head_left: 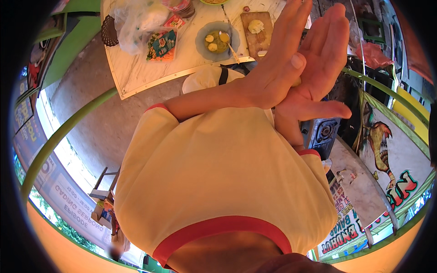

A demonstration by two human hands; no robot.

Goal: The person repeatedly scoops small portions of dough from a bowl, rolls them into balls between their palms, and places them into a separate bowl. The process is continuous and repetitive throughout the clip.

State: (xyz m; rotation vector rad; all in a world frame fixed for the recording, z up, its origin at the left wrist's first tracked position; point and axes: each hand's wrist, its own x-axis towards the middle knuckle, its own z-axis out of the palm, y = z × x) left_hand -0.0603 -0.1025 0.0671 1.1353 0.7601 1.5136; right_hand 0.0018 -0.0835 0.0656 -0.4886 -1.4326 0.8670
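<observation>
My left hand point(273, 63) lies flat across the palm of my right hand point(321, 68), fingers stretched out, in front of my yellow shirt. A small yellowish lump point(297, 83) shows at the edge where the two palms press together; most of it is hidden. Beyond the hands, on the pale table point(145, 73), a grey plate point(202, 45) holds a few yellow balls point(217, 41) and a spoon point(230, 45). A wooden board point(264, 38) beside the plate carries a pale lump of dough point(256, 26).
A clear plastic bag point(136, 20), a colourful packet point(161, 44) and a dark woven piece point(109, 31) lie on the table's left part. A dark gas stove point(323, 134) stands to my right. Green rails point(68, 129) and painted banners ring the stall.
</observation>
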